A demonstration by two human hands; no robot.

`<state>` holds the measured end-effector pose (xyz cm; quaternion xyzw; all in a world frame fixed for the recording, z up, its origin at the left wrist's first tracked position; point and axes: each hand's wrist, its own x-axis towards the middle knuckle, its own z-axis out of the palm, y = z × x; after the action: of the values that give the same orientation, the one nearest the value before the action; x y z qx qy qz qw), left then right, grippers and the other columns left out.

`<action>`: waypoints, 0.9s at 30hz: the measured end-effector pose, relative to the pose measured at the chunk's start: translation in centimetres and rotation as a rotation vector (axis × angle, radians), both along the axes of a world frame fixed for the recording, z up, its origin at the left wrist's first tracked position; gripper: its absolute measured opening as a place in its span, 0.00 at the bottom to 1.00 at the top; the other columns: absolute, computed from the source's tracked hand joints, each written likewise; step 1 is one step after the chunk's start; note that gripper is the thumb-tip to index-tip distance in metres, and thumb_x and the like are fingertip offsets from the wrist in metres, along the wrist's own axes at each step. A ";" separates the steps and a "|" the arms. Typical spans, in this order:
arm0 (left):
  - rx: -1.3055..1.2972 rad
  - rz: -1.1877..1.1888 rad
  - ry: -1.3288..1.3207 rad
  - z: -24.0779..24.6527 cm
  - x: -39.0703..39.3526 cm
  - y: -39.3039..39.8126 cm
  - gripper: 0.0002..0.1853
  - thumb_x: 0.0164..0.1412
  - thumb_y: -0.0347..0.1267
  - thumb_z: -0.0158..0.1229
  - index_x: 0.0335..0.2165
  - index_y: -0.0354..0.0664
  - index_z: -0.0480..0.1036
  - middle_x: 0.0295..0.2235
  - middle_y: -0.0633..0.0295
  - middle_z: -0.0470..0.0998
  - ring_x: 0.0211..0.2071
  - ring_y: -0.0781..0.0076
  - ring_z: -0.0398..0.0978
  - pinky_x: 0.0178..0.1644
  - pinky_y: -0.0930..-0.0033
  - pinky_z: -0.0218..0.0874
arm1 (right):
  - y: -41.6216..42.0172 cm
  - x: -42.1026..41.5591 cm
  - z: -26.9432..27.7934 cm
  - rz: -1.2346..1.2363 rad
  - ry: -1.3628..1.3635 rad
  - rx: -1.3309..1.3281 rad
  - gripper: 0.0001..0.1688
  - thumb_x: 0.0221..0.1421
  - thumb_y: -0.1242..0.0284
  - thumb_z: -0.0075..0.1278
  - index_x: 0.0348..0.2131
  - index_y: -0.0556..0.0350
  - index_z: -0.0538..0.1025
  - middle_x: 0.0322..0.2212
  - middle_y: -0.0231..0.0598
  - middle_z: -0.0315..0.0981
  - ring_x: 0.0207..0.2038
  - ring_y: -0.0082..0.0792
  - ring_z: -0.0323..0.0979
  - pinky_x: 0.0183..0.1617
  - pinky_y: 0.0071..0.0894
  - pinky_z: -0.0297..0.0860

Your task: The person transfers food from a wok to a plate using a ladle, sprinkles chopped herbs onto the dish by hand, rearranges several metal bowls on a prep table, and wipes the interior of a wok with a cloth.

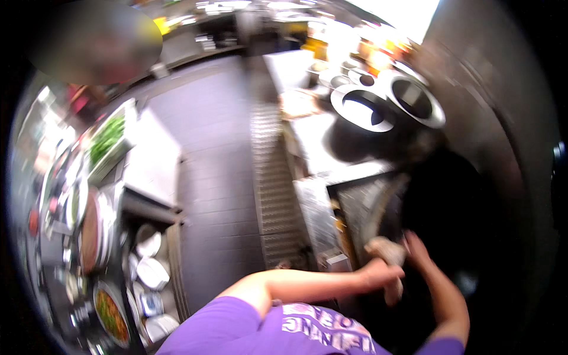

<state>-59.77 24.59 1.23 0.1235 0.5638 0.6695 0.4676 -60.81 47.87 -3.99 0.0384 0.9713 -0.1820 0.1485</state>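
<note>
At the lower right, my left hand (pixel 379 273) is closed around a crumpled pale cloth (pixel 386 250), which bulges out above the fist and hangs below it. My right hand (pixel 415 248) is just to the right of the cloth, by a dark rounded pan or wok (pixel 392 217); blur and shadow hide its fingers, so I cannot tell whether it holds anything. Both hands are over the dark cooking station beside its metal edge (pixel 317 213).
Two large round metal containers (pixel 361 108) (pixel 412 97) stand beyond the station. A tiled floor (pixel 213 177) runs along the left. Across it are a tray of green leaves (pixel 108 140), stacked white bowls (pixel 153 273) and a dish of food (pixel 112 315). A blurred person is at the upper left.
</note>
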 end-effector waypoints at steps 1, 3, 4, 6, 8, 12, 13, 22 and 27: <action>0.094 0.031 0.042 -2.3 0.8 1.5 0.22 0.47 0.40 0.55 0.36 0.34 0.68 0.32 0.58 0.72 0.32 0.72 0.68 0.35 0.67 0.63 | 3.0 2.9 -0.2 0.033 -0.105 0.163 0.23 0.53 0.61 0.42 0.42 0.60 0.70 0.42 0.54 0.68 0.45 0.53 0.66 0.49 0.44 0.64; 0.164 0.131 -0.105 -2.5 1.7 2.3 0.23 0.45 0.36 0.54 0.39 0.32 0.66 0.34 0.55 0.72 0.33 0.68 0.70 0.36 0.67 0.64 | 8.8 5.2 0.6 -0.102 -0.245 0.464 0.22 0.46 0.65 0.51 0.42 0.54 0.71 0.43 0.51 0.67 0.46 0.48 0.66 0.48 0.43 0.66; 0.158 0.096 -0.146 -1.2 1.2 1.6 0.23 0.45 0.36 0.54 0.39 0.32 0.66 0.34 0.56 0.71 0.32 0.68 0.70 0.35 0.67 0.64 | 13.2 5.8 -0.5 -0.219 -0.138 0.565 0.24 0.45 0.67 0.53 0.44 0.53 0.71 0.45 0.50 0.66 0.47 0.49 0.65 0.49 0.43 0.65; 0.196 0.097 -0.164 -1.8 1.6 1.8 0.20 0.45 0.34 0.53 0.37 0.34 0.66 0.30 0.59 0.70 0.29 0.70 0.68 0.31 0.68 0.63 | 19.4 4.2 -3.7 -0.422 0.082 0.884 0.27 0.52 0.58 0.49 0.48 0.56 0.69 0.49 0.51 0.62 0.53 0.50 0.59 0.55 0.45 0.59; 0.155 0.091 -0.173 -2.8 1.7 2.6 0.18 0.45 0.34 0.53 0.35 0.34 0.66 0.27 0.60 0.69 0.28 0.71 0.68 0.29 0.69 0.63 | 23.8 0.4 -8.5 -0.662 0.217 0.936 0.32 0.55 0.50 0.42 0.49 0.56 0.68 0.51 0.51 0.61 0.53 0.51 0.59 0.56 0.46 0.58; 0.152 0.062 -0.201 -1.9 1.4 2.1 0.14 0.46 0.35 0.54 0.31 0.36 0.66 0.25 0.64 0.67 0.27 0.74 0.65 0.30 0.71 0.61 | 14.6 -9.4 -11.5 -0.334 0.151 0.387 0.34 0.59 0.52 0.35 0.50 0.63 0.65 0.51 0.58 0.59 0.54 0.56 0.56 0.60 0.48 0.48; 0.197 0.105 -0.177 -2.8 1.4 2.1 0.13 0.47 0.35 0.53 0.29 0.37 0.67 0.25 0.64 0.68 0.26 0.74 0.65 0.30 0.71 0.61 | 9.5 -9.6 -11.8 -0.190 0.317 0.442 0.31 0.61 0.57 0.33 0.54 0.64 0.61 0.55 0.59 0.53 0.58 0.56 0.50 0.62 0.47 0.44; -0.027 0.001 -0.155 -1.4 0.3 1.4 0.15 0.47 0.38 0.57 0.29 0.36 0.72 0.25 0.63 0.72 0.26 0.73 0.69 0.31 0.71 0.63 | 8.9 8.8 4.4 -0.115 -0.389 0.414 0.32 0.51 0.64 0.50 0.55 0.49 0.62 0.54 0.48 0.56 0.53 0.49 0.59 0.55 0.46 0.60; 0.094 0.073 -0.308 -2.9 0.2 1.4 0.11 0.50 0.34 0.58 0.31 0.39 0.70 0.27 0.64 0.72 0.27 0.72 0.71 0.32 0.71 0.64 | 6.0 14.0 10.8 -0.577 0.523 0.150 0.10 0.56 0.68 0.43 0.32 0.56 0.72 0.30 0.47 0.72 0.34 0.47 0.71 0.36 0.41 0.66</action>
<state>-59.53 26.00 -1.64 0.0206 0.4577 0.7227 0.5175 -46.76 53.82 6.76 0.2725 0.9363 -0.1486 -0.1644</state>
